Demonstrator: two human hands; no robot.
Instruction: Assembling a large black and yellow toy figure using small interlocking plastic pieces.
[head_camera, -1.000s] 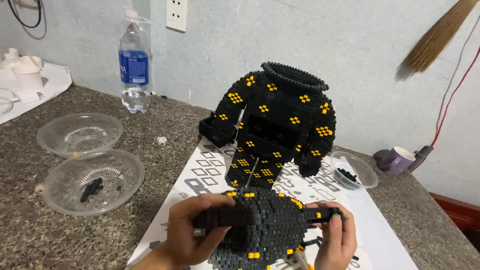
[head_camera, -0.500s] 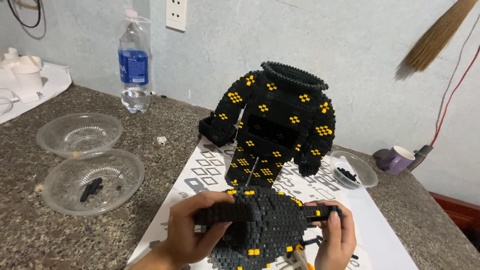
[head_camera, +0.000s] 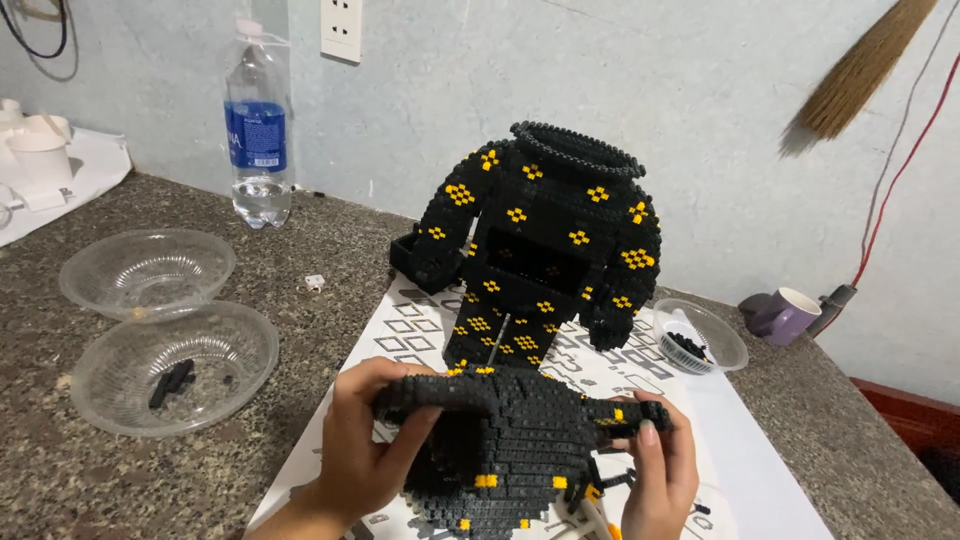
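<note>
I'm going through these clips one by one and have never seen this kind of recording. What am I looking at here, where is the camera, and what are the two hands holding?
The one view comes from a camera worn on a person's head, looking down at their own bare hands. The left hand and right hand grip a rounded black-and-yellow brick piece from either side. Behind it stands a headless brick torso in the same colours, on a printed sheet spread over a speckled stone counter. To the left lie two clear plastic bowls, the nearer bowl holding a few black pieces. A water bottle stands by the wall; a small dish of black pieces and a purple cup sit to the right.
</note>
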